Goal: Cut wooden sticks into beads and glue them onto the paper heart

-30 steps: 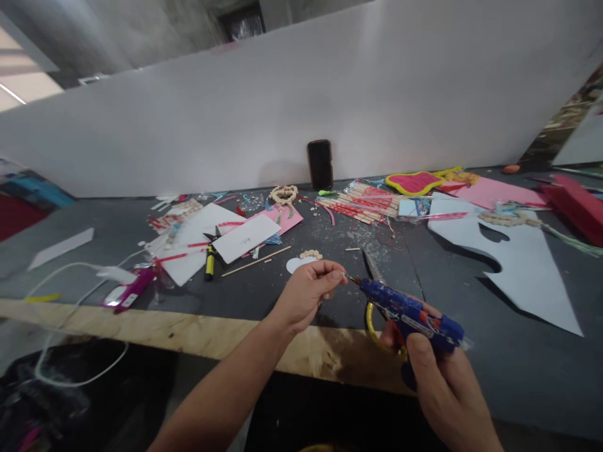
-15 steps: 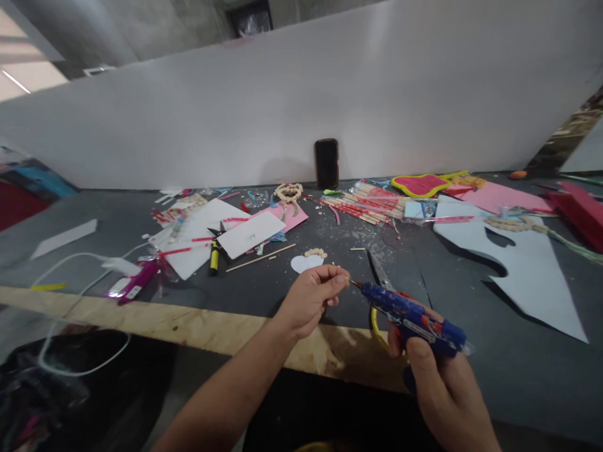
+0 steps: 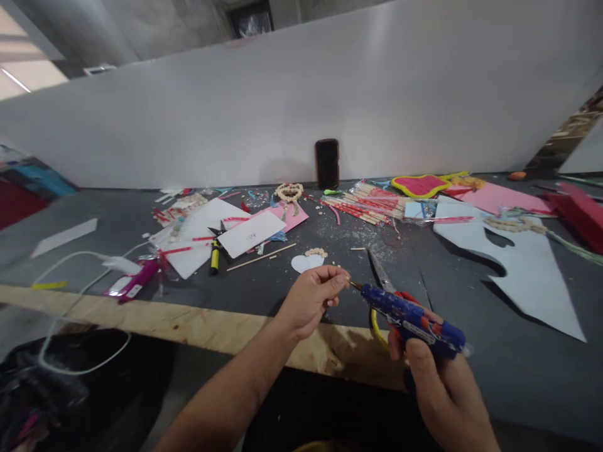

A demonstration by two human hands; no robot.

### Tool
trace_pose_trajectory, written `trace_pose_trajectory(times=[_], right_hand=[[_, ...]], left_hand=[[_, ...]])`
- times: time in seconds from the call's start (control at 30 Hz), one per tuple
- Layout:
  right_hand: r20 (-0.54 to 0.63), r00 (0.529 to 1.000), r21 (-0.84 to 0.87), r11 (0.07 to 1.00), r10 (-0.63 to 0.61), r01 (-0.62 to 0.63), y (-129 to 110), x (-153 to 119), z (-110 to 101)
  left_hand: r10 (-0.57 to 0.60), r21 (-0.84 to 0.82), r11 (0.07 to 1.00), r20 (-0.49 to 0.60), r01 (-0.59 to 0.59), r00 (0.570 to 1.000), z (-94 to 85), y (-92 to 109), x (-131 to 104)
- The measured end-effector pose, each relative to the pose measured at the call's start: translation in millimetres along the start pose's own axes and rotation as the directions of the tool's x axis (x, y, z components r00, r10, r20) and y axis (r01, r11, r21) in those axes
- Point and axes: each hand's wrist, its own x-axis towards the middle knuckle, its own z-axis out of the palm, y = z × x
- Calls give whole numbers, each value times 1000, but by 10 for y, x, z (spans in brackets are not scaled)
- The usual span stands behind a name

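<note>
My right hand (image 3: 436,367) is wrapped round a blue glue gun (image 3: 412,320), whose nozzle points left. Its tip is right at the fingertips of my left hand (image 3: 313,298), which are pinched together on something too small to make out. Just beyond my left hand lies a white paper heart (image 3: 306,263) with small beige pieces (image 3: 316,253) along its upper edge. Scissors (image 3: 380,273) with red and yellow handles lie partly behind the glue gun.
A phone (image 3: 326,164) leans upright against the white panel (image 3: 211,125). Yellow-handled pliers (image 3: 215,254), white sheets and a purple device (image 3: 136,282) with a white cable lie left. Bundled red-and-beige sticks (image 3: 362,204) and a cut white sheet (image 3: 527,276) lie right.
</note>
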Motion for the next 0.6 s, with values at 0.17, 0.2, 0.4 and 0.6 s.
trace_pose_trajectory(times=[0.17, 0.2, 0.4, 0.6], right_hand=[[42, 998, -21, 999, -39, 40, -43, 31, -21], [43, 998, -21, 999, -37, 38, -39, 29, -23], [42, 999, -36, 999, -6, 8, 24, -10, -2], [61, 997, -74, 996, 55, -51, 145, -16, -87]], left_hand=[[2, -6, 1000, 10, -2, 1000, 1, -6, -3], [6, -10, 1000, 10, -6, 1000, 3, -6, -4], [-3, -33, 999, -5, 2, 1000, 27, 1, -13], [36, -9, 999, -49, -36, 998, -15, 22, -16]])
